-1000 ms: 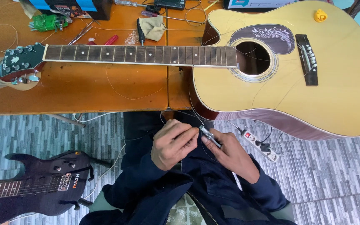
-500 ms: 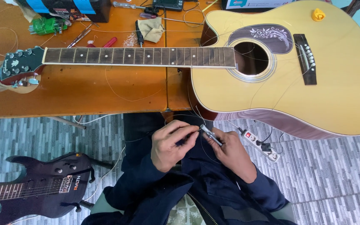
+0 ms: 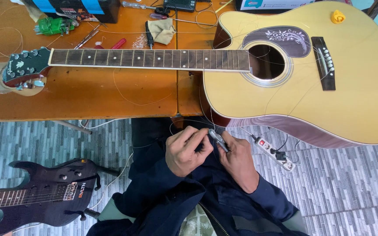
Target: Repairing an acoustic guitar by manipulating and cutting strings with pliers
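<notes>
Gripping small metal pliers [image 3: 218, 140] over the lap, the right hand [image 3: 238, 161] is clenched on them; the left hand [image 3: 188, 150] pinches a thin guitar string [image 3: 206, 114] at their tip. Beyond, an acoustic guitar [image 3: 285, 74] lies across the tabletop [image 3: 88, 98].

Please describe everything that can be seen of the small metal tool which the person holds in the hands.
The small metal tool looks like silvery pliers or cutters with slim handles, though its tip is too small to tell. It lies tilted, tip toward the upper left, above the person's lap and just below the table edge. The right hand grips its handles; the left hand pinches close at its tip, where a thin wire string loops.
</notes>
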